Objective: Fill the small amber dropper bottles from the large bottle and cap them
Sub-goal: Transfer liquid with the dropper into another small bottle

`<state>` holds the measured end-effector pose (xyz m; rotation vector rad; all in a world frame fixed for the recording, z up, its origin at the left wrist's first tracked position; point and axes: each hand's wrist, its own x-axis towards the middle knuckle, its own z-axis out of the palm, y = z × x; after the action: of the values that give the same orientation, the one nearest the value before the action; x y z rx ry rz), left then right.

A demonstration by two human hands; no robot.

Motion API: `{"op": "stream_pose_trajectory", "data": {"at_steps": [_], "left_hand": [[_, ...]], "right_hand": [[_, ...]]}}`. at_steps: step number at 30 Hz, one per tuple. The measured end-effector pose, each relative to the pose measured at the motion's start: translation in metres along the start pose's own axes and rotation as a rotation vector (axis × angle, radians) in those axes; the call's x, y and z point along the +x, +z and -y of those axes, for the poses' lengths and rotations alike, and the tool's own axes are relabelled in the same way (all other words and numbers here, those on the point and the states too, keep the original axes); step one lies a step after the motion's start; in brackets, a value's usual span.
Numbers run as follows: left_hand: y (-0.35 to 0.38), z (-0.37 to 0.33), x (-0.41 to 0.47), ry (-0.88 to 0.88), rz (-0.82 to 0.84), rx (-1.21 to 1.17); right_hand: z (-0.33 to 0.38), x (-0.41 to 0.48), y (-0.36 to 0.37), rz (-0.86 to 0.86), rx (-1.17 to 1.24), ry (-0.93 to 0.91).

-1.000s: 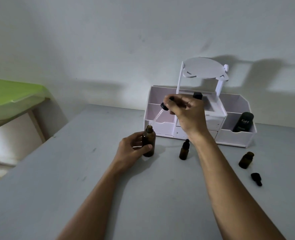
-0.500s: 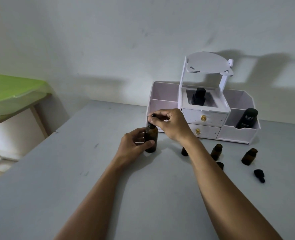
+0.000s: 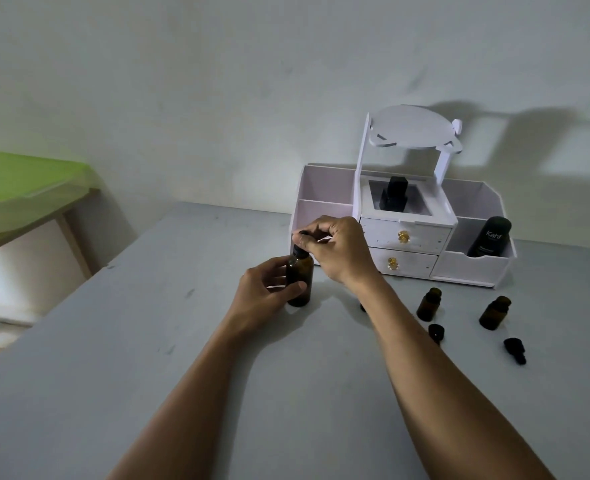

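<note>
Worktop (image 3: 141, 358): grey, scuffed, runs back to a pale wall; both forearms come in from the near edge.
Loose dropper caps (image 3: 436, 333): two, black, lying on the worktop at right, one just in front of each small bottle.
Small amber bottles (image 3: 429, 304): two, upright, uncapped, right of the right forearm, apart from each other.
Left hand (image 3: 269, 289): grip closed round the body of the large amber bottle (image 3: 300, 278), thumb in front, fingers behind.
Large amber bottle: upright on the worktop, mid-frame, near the organiser's left end.
Right hand (image 3: 338, 251): above the bottle, fingertip grip pinching the black dropper cap (image 3: 300, 242) that sits on the bottle's neck.
Organiser (image 3: 466, 268): white, two drawers with gold knobs, against the wall.
Kahf bottle (image 3: 490, 240): black, leaning in the organiser's right compartment.
Black bottle (image 3: 394, 197): in the top middle compartment.
Green lid (image 3: 26, 178): far left, on a wooden stand.
</note>
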<state>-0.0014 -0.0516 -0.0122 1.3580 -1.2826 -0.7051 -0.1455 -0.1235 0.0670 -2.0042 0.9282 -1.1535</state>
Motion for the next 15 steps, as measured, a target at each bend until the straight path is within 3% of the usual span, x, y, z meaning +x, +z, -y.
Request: {"op": "stream_pose_trajectory", "data": {"at_steps": [15], "left_hand": [[0.001,-0.004,-0.005,-0.007,-0.018,0.008]], "right_hand": [[0.029,0.006,-0.022,-0.115,0.084,-0.114]]}}
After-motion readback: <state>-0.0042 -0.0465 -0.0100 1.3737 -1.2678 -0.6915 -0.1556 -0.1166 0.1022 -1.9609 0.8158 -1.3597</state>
